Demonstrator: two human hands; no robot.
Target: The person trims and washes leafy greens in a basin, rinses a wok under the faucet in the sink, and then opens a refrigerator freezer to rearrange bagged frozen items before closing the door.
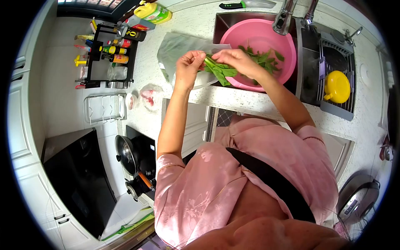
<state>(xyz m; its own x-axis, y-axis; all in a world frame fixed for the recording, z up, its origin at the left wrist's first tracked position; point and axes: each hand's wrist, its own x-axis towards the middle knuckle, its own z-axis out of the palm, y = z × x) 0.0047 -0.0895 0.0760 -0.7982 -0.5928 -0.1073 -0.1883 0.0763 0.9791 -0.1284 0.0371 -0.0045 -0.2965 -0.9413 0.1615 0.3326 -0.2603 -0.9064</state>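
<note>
My left hand [191,63] pinches the stem end of a bunch of leafy greens [220,71], over the counter beside the sink. Close to its right, my right hand [231,59] has its fingers closed on the upper part of the same bunch. The leaves hang down between the hands, near the left rim of a pink basin [288,50]. More loose green leaves [266,61] lie in the basin, which sits in the sink. A pale plastic bag [177,46] lies on the counter behind my left hand.
A knife [258,4] lies behind the sink, near the faucet [284,18]. At the right, a dish rack [338,109] holds a yellow pot [337,86]. Bottles [118,51] stand on a rack at the left, above a pan [126,155] on the stove.
</note>
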